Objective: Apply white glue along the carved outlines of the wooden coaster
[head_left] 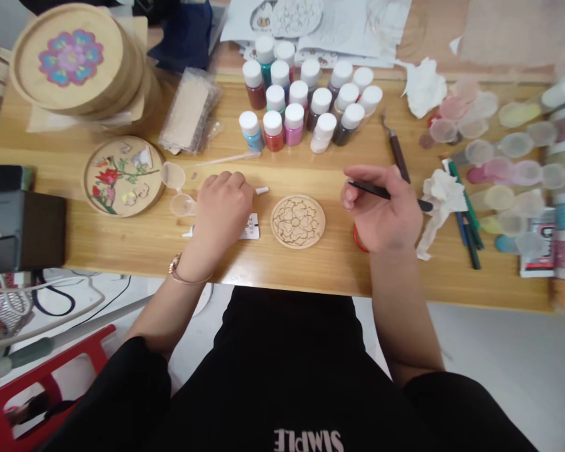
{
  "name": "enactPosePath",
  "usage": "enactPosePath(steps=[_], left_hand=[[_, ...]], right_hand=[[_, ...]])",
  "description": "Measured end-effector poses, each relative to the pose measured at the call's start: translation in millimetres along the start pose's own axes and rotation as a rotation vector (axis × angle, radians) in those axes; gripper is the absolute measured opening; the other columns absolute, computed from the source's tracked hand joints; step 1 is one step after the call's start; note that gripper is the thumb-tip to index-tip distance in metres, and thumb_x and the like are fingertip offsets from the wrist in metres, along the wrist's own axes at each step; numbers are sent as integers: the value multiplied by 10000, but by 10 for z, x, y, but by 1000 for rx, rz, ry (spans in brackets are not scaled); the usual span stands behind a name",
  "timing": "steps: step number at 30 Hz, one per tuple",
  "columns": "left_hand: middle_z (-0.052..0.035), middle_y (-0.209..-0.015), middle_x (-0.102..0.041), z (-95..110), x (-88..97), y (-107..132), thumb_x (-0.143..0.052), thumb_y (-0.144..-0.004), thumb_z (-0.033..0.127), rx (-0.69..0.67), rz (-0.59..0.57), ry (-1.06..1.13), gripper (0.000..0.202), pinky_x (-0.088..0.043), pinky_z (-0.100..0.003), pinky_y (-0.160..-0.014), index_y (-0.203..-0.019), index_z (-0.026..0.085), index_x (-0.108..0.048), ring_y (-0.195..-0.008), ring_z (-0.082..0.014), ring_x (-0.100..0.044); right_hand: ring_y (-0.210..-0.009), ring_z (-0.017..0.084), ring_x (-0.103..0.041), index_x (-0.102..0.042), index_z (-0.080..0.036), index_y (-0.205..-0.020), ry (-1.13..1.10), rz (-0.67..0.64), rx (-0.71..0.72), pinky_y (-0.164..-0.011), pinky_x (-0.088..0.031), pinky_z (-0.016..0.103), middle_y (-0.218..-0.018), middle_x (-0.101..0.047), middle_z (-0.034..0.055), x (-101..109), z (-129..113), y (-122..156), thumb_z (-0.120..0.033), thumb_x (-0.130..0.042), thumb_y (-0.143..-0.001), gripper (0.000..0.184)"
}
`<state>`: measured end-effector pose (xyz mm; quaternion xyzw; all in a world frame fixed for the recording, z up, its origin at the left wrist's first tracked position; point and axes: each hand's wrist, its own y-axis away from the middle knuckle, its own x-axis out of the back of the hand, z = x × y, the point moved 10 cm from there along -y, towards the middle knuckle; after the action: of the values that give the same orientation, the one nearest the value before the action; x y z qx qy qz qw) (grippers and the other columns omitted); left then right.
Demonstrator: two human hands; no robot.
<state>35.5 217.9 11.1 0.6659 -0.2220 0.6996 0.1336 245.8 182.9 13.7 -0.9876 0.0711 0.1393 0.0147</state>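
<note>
A small round wooden coaster (297, 221) with an uncoloured flower outline lies on the wooden table (311, 270) between my hands. My right hand (381, 210) rests just right of it, gripping a thin black tool (371, 190) that points left. A red object (359, 240) peeks out under that hand. My left hand (223, 207) lies curled to the left of the coaster, over a small white card (251, 227), with a white tip (262, 190) sticking out by its fingers. What the left hand holds is hidden.
Several white-capped paint bottles (306, 100) stand behind the coaster. A painted flower coaster (123, 176) and a stack of wooden discs (75, 59) sit at the left, small clear cups (176, 188) beside them. Crumpled tissues (440, 191), pens (466, 220) and several plastic lids (499, 157) crowd the right.
</note>
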Motion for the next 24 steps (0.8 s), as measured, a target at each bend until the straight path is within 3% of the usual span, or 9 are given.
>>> enactPosePath(steps=[3,6,10,12,14,16,20,24], left_hand=[[-109,-795,-632,-20,13,-20,-438,-787,117,8,4,4,199,-417,-424,-731,-674,209,-574,-830,-273,-588],[-86,-799,-651,-114,112,14,-483,-766,143,69,35,165,176,-434,-426,-758,-637,228,-568,-825,-261,-593],[-31,-810,-690,-277,312,183,-630,-749,229,246,172,734,71,-488,-376,-805,-680,238,-645,-814,-204,-631],[-13,-799,-696,-262,349,275,-647,-770,275,315,231,948,85,-521,-332,-772,-703,224,-657,-775,-160,-644],[6,-796,-695,-221,197,363,-718,-718,311,474,246,1423,122,-541,-295,-738,-697,214,-647,-734,-127,-643],[22,-784,-684,-30,14,401,-794,-648,362,584,172,1810,231,-554,-273,-727,-672,215,-619,-722,-111,-647],[7,-803,-682,263,-79,435,-813,-659,460,598,53,1991,323,-574,-291,-720,-691,227,-593,-754,-129,-660],[13,-822,-685,337,-122,536,-821,-682,451,603,12,2076,297,-580,-303,-751,-743,242,-619,-776,-131,-666]], right_hand=[[-640,165,-540,-760,-286,-827,-32,1,0,-531,-374,308,-654,-607,15,0,-11,-5,-591,-566,-841,361],[-626,157,-535,-767,-280,-823,-67,-5,-1,-523,-377,300,-628,-610,14,-2,-8,-16,-567,-582,-834,342],[-592,140,-541,-752,-271,-823,-57,19,-1,-501,-383,283,-619,-615,-5,12,26,-35,-532,-636,-799,287],[-566,127,-551,-742,-268,-809,-34,40,2,-500,-395,278,-619,-627,-17,-1,31,-36,-529,-671,-783,272],[-546,117,-566,-734,-262,-769,-2,66,5,-508,-412,275,-621,-646,-21,-29,3,-20,-533,-703,-771,273],[-548,115,-585,-730,-256,-735,45,87,9,-518,-431,276,-627,-666,-19,-74,-62,22,-524,-732,-758,269],[-588,133,-615,-732,-261,-728,150,104,25,-544,-475,294,-643,-682,-14,-160,-246,164,-494,-740,-768,237],[-604,144,-628,-732,-251,-736,187,131,4,-540,-492,303,-672,-692,1,-159,-308,317,-453,-706,-808,216]])
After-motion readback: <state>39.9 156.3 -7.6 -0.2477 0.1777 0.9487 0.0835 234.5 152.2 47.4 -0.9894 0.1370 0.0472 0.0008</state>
